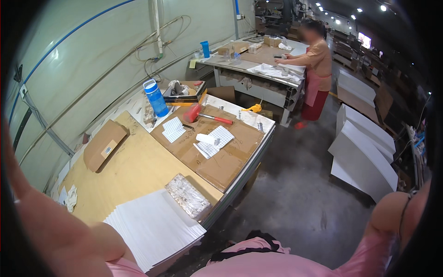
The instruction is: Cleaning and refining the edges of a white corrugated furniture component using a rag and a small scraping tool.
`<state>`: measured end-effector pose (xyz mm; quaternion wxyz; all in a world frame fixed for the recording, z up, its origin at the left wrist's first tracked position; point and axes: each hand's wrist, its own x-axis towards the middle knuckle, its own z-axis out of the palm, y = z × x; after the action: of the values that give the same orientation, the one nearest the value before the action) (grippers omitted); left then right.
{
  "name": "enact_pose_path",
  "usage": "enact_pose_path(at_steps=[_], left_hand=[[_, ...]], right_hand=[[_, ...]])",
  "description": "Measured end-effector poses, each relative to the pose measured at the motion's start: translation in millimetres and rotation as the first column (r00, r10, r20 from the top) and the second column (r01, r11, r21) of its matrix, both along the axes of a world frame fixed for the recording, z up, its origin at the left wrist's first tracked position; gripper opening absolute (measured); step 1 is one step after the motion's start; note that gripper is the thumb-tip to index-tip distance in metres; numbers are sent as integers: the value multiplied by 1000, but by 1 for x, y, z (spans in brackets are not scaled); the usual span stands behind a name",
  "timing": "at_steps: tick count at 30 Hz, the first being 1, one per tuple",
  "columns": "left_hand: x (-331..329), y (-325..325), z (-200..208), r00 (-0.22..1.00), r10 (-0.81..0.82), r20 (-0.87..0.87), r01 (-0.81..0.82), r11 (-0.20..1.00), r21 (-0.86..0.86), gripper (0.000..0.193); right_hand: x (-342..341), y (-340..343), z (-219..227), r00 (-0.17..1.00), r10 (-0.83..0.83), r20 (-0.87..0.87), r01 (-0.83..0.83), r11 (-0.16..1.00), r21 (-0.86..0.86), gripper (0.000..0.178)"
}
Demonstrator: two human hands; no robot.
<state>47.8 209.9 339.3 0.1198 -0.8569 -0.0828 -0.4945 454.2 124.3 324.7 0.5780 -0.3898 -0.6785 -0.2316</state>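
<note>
Pink clothing (258, 258) is nearest, with the person's left arm (60, 226) and right arm (392, 212) raised on either side of it. Both arms run out into the dark rim, so the left hand and right hand lie outside the view, and I cannot tell whether their fingers are clenched, released or grasping anything.

Just beside the left arm, a stack of white sheets (154, 228) sits at the near right corner of the table (249, 174), its edges slightly fanned. A wrapped block (188, 196) lies at the far side of the stack, close to the table's right edge; I cannot tell whether it overlaps the sheets.

A tan board (152, 161) covers much of the near half of the surface. Toward the wall-side edge, a curved piece of cardboard (105, 145) lies on it. Beyond the board, along the right edge, a flat brown carton (230, 171) carries two patterned papers (174, 129), a small white roll (207, 139) and a red mallet (192, 113).

A blue bottle (156, 98) stands toward the wall-side edge, near an open box (184, 91) at the far end. A yellow tool (254, 108) lies near the far right corner. Beyond, a co-worker (318, 64) stands at a second table (258, 70).
</note>
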Motion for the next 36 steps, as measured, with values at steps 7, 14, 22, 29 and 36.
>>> enact_pose_path(at_steps=[7, 14, 22, 29, 36], left_hand=[[62, 79, -73, 976, 131, -174, -184, 923, -338, 39], [69, 136, -282, 889, 81, -451, -433, 475, -767, 50], [80, 120, -393, 771, 270, -577, -637, 287, -716, 41], [105, 120, -420, 675, 473, -567, -729, 306, -613, 23], [110, 125, -387, 700, 425, -574, -702, 266, -660, 24]], right_hand=[[16, 98, -12, 982, 184, -39, -187, 980, -67, 43], [-16, 391, -145, 867, 382, -319, -498, 641, -585, 25], [-134, 601, -267, 829, 483, -283, -471, 329, -819, 30], [-225, 787, -267, 895, 443, 50, -264, 618, -741, 38], [-321, 894, -251, 907, 414, 74, -330, 811, -484, 45]])
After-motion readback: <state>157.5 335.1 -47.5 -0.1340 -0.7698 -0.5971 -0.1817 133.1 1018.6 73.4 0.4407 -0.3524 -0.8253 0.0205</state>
